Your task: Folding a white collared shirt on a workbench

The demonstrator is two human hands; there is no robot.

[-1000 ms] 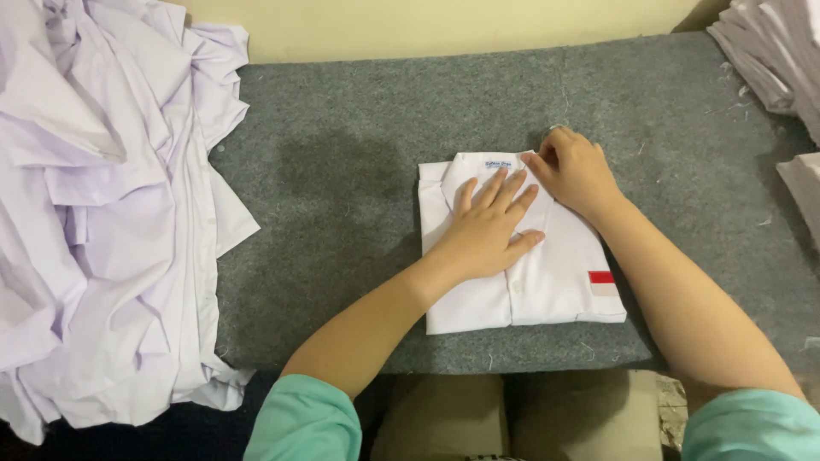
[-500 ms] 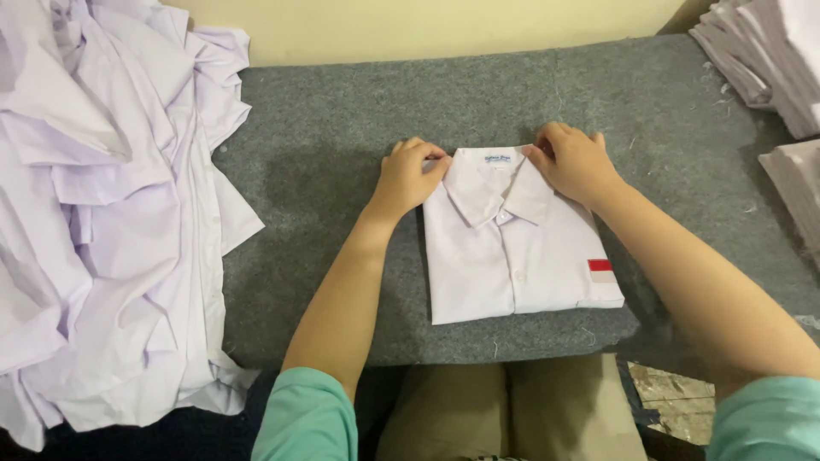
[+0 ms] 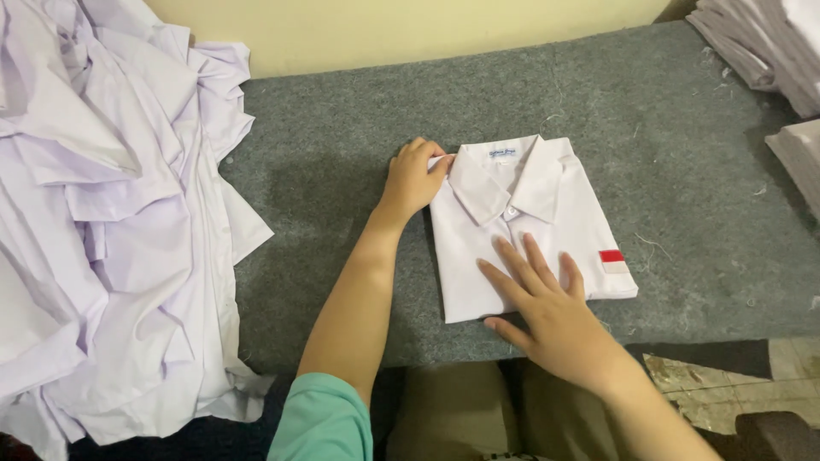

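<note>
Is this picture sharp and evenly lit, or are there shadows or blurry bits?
Head view: soft, even light with no glare; the folded white shirt and grey felt table look sharp. A faint shadow lies on the felt beside the left hand. The right hand shows no motion blur. The heap of white shirts looks slightly lilac.

Smooth white cloth shirt [image 3: 530,230] on rough, matt grey felt mat [image 3: 342,154].

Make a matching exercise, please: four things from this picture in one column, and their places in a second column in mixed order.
1. left hand
2. right hand
3. pile of loose white shirts
4. red and white patch

a. flat on the folded shirt's lower front
b. left end of the grey table
c. at the collar's left corner
d. near the folded shirt's right edge

Pairs: 1-c, 2-a, 3-b, 4-d
</note>
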